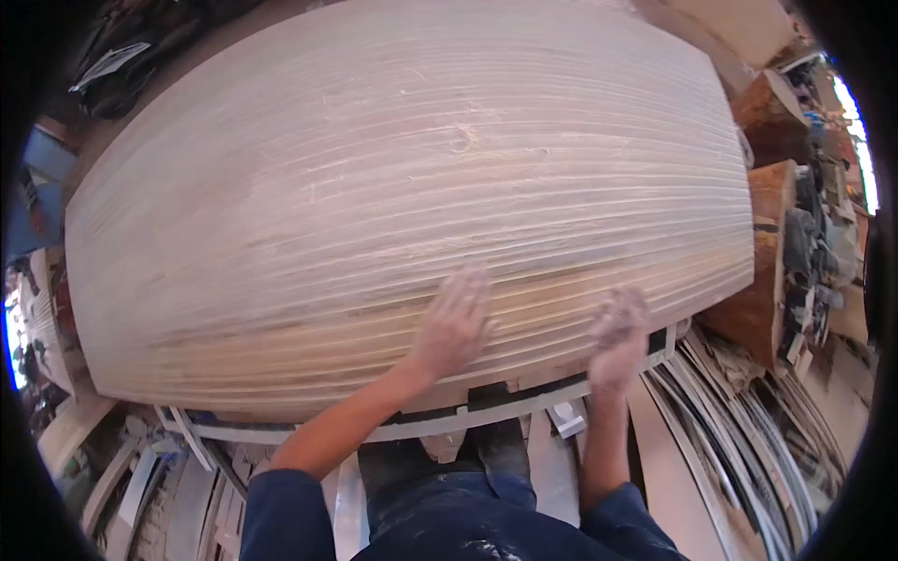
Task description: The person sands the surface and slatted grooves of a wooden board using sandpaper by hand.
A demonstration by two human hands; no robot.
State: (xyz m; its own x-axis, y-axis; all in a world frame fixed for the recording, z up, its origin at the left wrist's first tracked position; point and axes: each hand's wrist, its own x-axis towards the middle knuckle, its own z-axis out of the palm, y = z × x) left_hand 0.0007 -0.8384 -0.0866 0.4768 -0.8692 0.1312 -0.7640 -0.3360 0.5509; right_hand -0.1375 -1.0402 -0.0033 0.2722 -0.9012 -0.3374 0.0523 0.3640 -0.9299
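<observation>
Left hand (454, 323): opened nearly flat, fingers extended and pointed away from the body; nothing is seen held, and it appears to be rested on the panel.
Right hand (619, 332): blurred, fingers seemingly curled; whether anything is gripped cannot be told, nor whether the panel is touched.
Panel (393, 178): spread ahead of both hands and to either side, most of its surface lying beyond the fingertips.
Long axis: run left to right, across the line of the left forearm; the pale grooves are set roughly along it.
Nearer hand: the panel's right end is more nearly reached by the right hand; its middle, by the left.
Support rail (524, 405): placed bodyward of both hands, below the near edge.
Stacked strips (748, 449): kept to the right hand's right, lower down.
</observation>
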